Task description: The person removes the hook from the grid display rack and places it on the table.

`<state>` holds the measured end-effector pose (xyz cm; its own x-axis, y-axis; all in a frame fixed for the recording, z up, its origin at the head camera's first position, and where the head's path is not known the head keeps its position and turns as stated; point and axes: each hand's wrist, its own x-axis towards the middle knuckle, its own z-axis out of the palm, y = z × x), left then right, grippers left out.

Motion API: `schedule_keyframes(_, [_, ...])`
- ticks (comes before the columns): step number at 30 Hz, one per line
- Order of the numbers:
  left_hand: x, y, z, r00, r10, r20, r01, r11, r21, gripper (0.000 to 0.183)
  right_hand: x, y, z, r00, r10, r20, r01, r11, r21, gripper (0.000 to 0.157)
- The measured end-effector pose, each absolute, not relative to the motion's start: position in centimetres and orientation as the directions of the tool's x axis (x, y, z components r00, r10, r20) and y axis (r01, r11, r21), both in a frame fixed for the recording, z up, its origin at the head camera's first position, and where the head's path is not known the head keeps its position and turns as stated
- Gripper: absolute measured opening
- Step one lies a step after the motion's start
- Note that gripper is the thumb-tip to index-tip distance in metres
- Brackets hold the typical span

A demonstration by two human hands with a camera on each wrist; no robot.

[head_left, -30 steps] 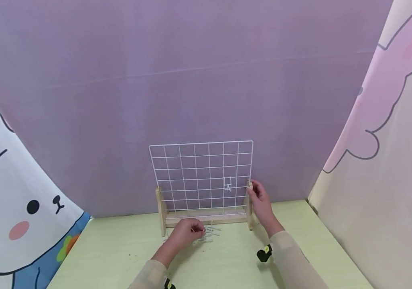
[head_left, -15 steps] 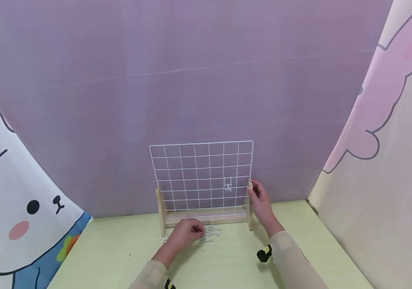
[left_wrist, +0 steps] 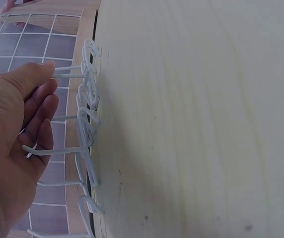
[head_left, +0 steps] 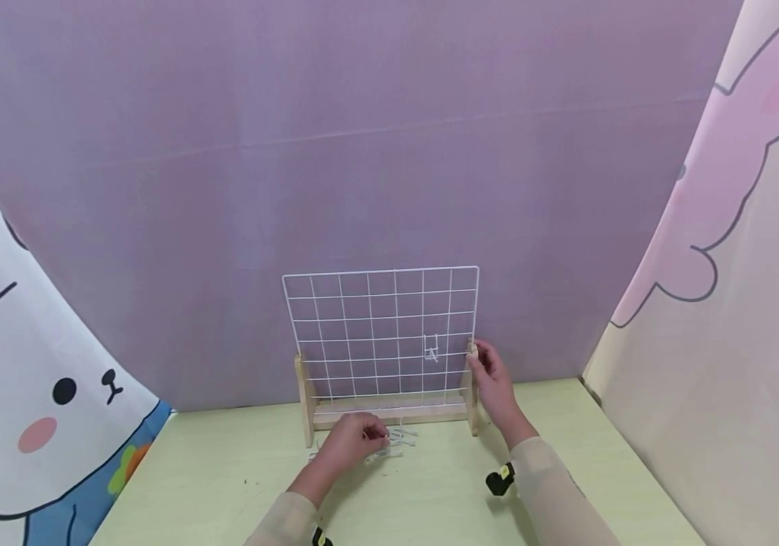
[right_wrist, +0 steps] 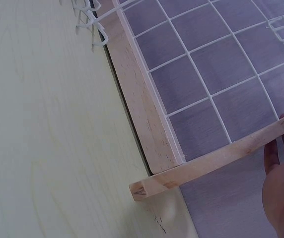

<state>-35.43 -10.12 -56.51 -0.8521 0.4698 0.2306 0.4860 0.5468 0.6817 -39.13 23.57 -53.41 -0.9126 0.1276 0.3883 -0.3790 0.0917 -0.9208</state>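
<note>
A white wire grid panel [head_left: 397,315] stands upright in a wooden stand [head_left: 389,416]. My left hand [head_left: 355,438] is low in front of it, among several loose white wire hooks [head_left: 403,433]. Between thumb and forefinger it pinches one white wire hook [left_wrist: 71,76], as the left wrist view shows; other hooks lie under and beside the fingers. My right hand [head_left: 496,385] grips the upper part of the stand's right wooden side post [right_wrist: 209,169], thumb on the near side. One more white wire hook [head_left: 431,351] hangs on the grid, right of its middle.
The stand rests near the back of a pale yellow-green table [head_left: 430,500]. Behind hangs a purple cloth [head_left: 389,152]. Cartoon-printed panels flank the table at left [head_left: 41,364] and right [head_left: 724,341].
</note>
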Motion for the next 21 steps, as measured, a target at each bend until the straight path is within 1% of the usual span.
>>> schedule_keyframes(8, [-35.3, -10.2, -56.0, -0.861, 0.457, 0.224, 0.473, 0.554, 0.685, 0.004, -39.0, 23.4, -53.3, -0.910, 0.132, 0.392, -0.382, 0.095, -0.919, 0.042])
schedule_keyframes(17, [-35.5, -10.2, -55.2, -0.842, 0.453, 0.294, 0.520, 0.530, 0.670, 0.003, -38.9, 23.4, -53.2, -0.914, 0.123, 0.388, -0.378, 0.093, -0.921, 0.044])
schedule_keyframes(21, [-35.6, -10.0, -54.9, -0.835, 0.450, 0.316, 0.532, 0.519, 0.669, 0.007, -38.9, 23.4, -53.2, -0.915, 0.124, 0.384, -0.375, 0.091, -0.922, 0.044])
